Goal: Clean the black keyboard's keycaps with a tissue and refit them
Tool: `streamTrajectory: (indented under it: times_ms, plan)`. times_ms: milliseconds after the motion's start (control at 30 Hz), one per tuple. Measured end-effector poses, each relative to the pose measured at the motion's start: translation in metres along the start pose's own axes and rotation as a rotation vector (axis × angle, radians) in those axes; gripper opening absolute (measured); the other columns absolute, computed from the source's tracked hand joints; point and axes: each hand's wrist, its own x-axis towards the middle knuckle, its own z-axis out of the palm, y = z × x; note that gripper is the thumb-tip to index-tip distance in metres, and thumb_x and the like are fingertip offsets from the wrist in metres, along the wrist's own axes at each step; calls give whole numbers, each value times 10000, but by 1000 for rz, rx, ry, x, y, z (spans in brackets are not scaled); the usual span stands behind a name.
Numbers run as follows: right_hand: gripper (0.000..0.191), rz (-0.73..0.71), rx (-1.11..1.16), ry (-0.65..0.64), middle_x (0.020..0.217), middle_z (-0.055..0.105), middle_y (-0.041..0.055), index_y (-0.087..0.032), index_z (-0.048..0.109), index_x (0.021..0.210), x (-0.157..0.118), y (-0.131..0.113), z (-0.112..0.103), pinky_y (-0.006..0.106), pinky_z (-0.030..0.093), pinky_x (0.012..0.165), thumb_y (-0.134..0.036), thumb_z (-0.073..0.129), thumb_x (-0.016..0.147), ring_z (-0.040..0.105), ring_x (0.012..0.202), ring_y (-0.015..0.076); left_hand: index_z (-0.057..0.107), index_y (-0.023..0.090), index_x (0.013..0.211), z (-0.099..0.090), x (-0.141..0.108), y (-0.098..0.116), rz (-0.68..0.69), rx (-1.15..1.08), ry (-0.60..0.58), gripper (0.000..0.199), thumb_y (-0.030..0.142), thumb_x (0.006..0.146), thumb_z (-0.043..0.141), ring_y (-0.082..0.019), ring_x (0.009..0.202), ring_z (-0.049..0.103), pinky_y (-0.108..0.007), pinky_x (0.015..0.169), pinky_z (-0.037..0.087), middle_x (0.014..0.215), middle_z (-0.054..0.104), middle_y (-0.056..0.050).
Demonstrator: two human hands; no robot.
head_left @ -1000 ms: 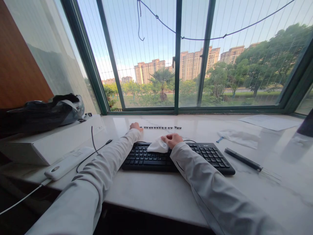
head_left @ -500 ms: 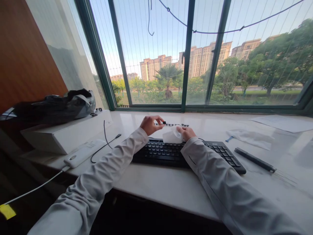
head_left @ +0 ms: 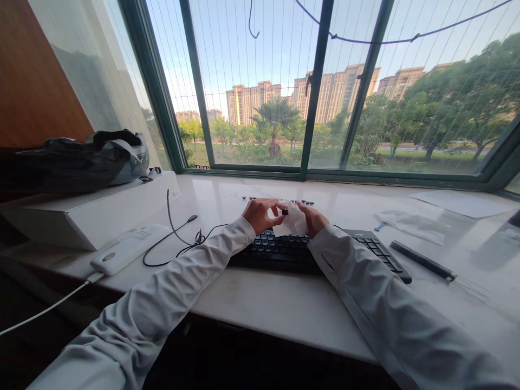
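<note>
Between the thumb and fingertips of my left hand (head_left: 262, 215) is a small black keycap (head_left: 285, 212). My right hand (head_left: 313, 219) grips a white tissue (head_left: 293, 223), which hangs right beside the keycap; whether the two touch I cannot tell. Below both hands lies a black keyboard (head_left: 276, 261), with its middle partly covered by the hands and tissue. Some of its key positions look bare of caps. Behind the hands, a row of loose keycaps (head_left: 306, 202) rests on the white counter.
To the left, a white power strip (head_left: 125, 248) and a black cable (head_left: 156, 264) lie near a white box (head_left: 81, 216) carrying a black bag (head_left: 97, 162). At right are a bundle of thin dark rods (head_left: 422, 261), a clear plastic bag (head_left: 414, 225) and paper sheets (head_left: 459, 203).
My left hand has brought the keycap from the row of loose caps down and right to the tissue. My right hand stays by the tissue, shifted slightly. The camera view has moved a little.
</note>
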Motion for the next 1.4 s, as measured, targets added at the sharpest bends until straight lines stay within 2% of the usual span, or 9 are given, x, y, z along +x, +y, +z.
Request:
streamTrajectory:
  times_ms: [67,167,267,367,533,767,1000,1200,1400]
  plan:
    - [567,15,49,47,749,698,79,-153,674,881,0,1,1,304,473,576,-659,602,636,629,636,204,675,203,882,2,-1,0,20,11,43,182,281,720,651,-128,706,637,-243,722,471,695,662,31]
    - [503,-7,37,95,756,709,59,-168,680,891,0,6,0,282,480,596,-492,789,521,634,647,186,664,194,862,4,-3,1,68,4,66,160,242,709,651,-125,717,635,-235,716,473,714,663,29]
    - [545,12,9,57,834,719,64,-185,674,968,-3,9,0,285,493,654,-386,838,489,652,726,193,656,189,853,5,-4,2,113,-21,50,176,185,678,655,-118,723,627,-225,725,472,749,671,27]
    - [532,25,-12,34,815,721,79,-161,691,930,-7,7,2,284,493,650,-392,841,475,655,710,192,657,187,855,4,-5,4,124,-45,20,207,158,651,661,-102,677,602,-207,702,467,737,657,34]
    - [442,-2,-92,49,717,712,68,-130,717,837,-11,-1,4,258,470,596,-408,819,509,636,625,165,662,181,864,3,-5,6,73,-50,-5,208,217,659,668,-90,613,554,-198,646,447,652,579,41]
    - [386,-85,-48,-167,784,708,54,-151,731,814,-4,4,-4,254,459,642,-427,789,551,630,684,161,678,197,910,8,-8,5,5,-107,5,216,224,698,643,-87,621,556,-199,646,448,675,606,33]
    - [392,-1,-127,-11,658,687,46,-138,728,794,-7,1,-3,249,432,557,-422,799,533,599,573,146,668,184,906,7,-9,6,56,-113,-7,210,252,708,658,-92,629,563,-203,642,452,656,585,35]
    - [391,-1,-34,-130,686,685,42,-141,727,823,-6,3,-1,240,406,544,-431,780,567,588,566,133,673,207,925,7,-8,1,58,-121,8,210,314,744,662,-84,615,562,-199,641,449,667,602,36]
    - [361,18,165,-70,659,675,37,-147,719,778,-4,2,1,271,433,580,-375,804,511,576,569,140,679,206,887,3,-5,2,50,-64,90,228,398,771,639,-84,605,556,-204,625,443,752,649,12]
